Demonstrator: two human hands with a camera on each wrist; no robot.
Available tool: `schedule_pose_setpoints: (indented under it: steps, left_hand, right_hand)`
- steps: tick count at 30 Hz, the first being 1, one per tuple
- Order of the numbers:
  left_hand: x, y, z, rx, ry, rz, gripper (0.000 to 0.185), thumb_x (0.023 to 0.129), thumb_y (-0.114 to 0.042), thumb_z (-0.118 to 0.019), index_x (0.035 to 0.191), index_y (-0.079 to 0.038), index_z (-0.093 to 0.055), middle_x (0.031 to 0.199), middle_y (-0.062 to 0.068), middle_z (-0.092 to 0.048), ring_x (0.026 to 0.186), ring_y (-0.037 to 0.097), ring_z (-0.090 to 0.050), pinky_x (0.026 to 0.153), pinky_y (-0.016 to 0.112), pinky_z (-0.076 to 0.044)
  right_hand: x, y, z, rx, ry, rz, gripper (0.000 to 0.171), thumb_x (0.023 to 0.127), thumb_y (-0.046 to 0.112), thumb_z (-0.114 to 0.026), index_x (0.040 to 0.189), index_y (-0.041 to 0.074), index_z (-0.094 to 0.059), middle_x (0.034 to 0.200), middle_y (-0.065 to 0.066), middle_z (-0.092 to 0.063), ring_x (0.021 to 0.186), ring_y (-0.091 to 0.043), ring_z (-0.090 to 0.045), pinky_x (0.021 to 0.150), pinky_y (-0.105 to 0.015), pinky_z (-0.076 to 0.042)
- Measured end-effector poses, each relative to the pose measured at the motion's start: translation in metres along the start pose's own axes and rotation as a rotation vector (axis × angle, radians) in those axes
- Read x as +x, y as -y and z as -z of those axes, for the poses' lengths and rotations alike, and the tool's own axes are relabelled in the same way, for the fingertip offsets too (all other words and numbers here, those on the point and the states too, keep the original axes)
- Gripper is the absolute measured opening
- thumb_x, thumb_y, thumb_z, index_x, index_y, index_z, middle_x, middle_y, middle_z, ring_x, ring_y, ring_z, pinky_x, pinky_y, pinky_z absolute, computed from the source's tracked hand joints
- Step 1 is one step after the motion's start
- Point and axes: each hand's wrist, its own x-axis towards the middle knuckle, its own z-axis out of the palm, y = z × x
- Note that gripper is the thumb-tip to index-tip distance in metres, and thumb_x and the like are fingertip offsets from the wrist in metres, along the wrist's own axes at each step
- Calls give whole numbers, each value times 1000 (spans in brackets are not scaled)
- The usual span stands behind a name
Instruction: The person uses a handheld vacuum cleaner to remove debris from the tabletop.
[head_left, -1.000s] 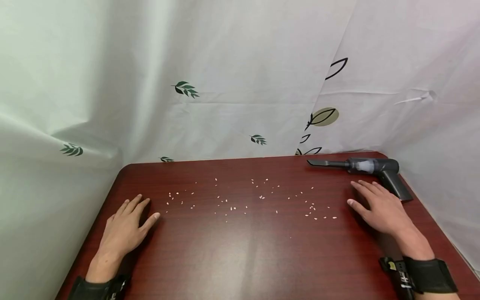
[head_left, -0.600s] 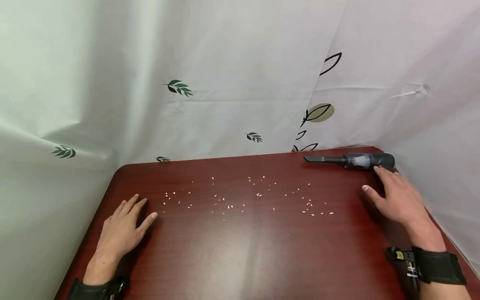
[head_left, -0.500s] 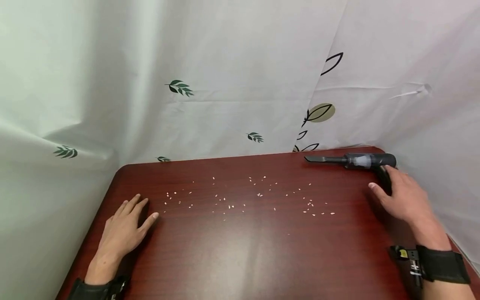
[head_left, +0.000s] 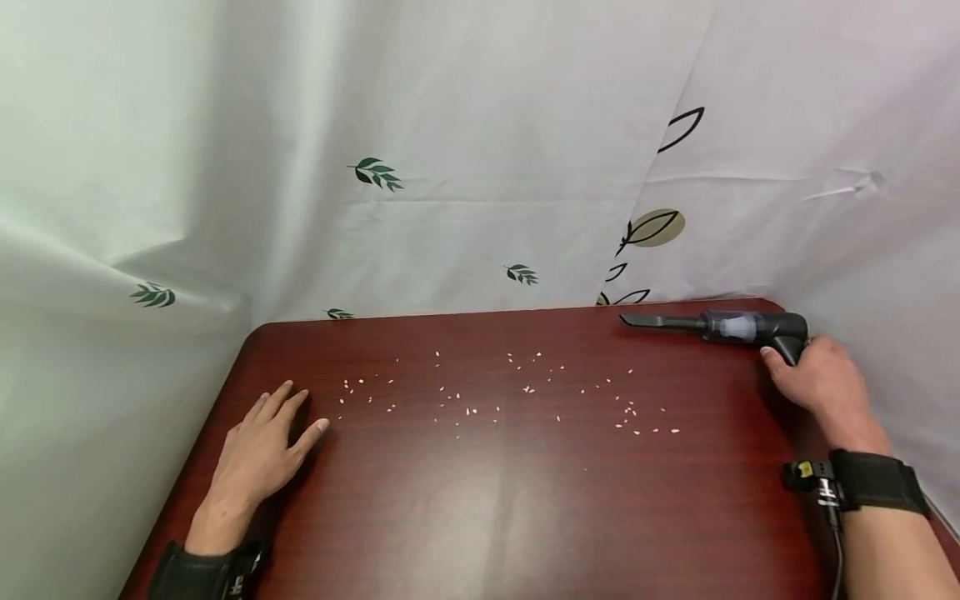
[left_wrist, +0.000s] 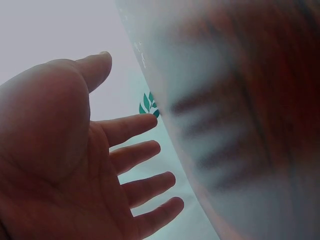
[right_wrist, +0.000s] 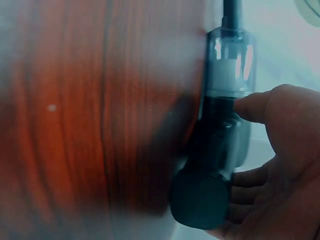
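Black and clear plastic, the one handheld vacuum [head_left: 716,327] we see lies near the far right corner of the red-brown surface [head_left: 420,517]. We count one left hand [head_left: 258,454], one right hand [head_left: 828,383] and two black wristbands [head_left: 879,481]; the scattered white grains [head_left: 468,412] are too small for us to count surely. A second ago the right hand lay flat beside the handle [head_left: 787,348]; now its fingers wrap behind it, grasping it. The left hand, as before, spreads loose fingers over the left side, holding nothing. We see a slim flat nozzle [head_left: 667,322] pointing left and a pale filter [head_left: 738,327] inside a transparent cup.
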Motion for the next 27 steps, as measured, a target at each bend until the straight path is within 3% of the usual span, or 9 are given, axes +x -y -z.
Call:
schedule_pose_setpoints:
  steps: [5, 10, 21, 27]
  left_hand:
    - [1, -1, -1, 2, 1, -4, 76, 108, -58, -54, 157, 0, -46, 167, 28, -32, 148, 60, -30, 106, 83, -35]
    - [2, -2, 0, -1, -5, -9, 75, 108, -57, -55, 157, 0, -47, 167, 29, -31, 148, 59, -31, 105, 83, -36]
    - [1, 1, 0, 0, -4, -15, 76, 107, -56, -56, 156, 1, -47, 166, 30, -30, 147, 61, -31, 107, 81, -36]
    - [-1, 2, 0, -7, 3, -9, 77, 107, -57, -57, 156, 1, -47, 167, 30, -30, 148, 61, -30, 106, 82, -35]
  right_hand:
    - [9, -3, -4, -52, 2, -27, 85, 106, 47, -50, 120, -36, -36, 108, -50, -40, 93, -62, -49, 74, -66, -48]
    - [14, -2, -5, -121, -9, -35, 82, 105, 42, -53, 114, -37, -39, 105, -51, -40, 96, -63, -46, 79, -67, -47]
    - [25, -5, -1, -67, 119, -75, 72, 101, 41, -61, 101, -30, -54, 86, -39, -57, 77, -50, -58, 61, -53, -53]
    - [29, -5, 1, -84, 160, -124, 75, 99, 45, -64, 104, -29, -54, 85, -37, -58, 77, -47, -59, 59, -48, -52]
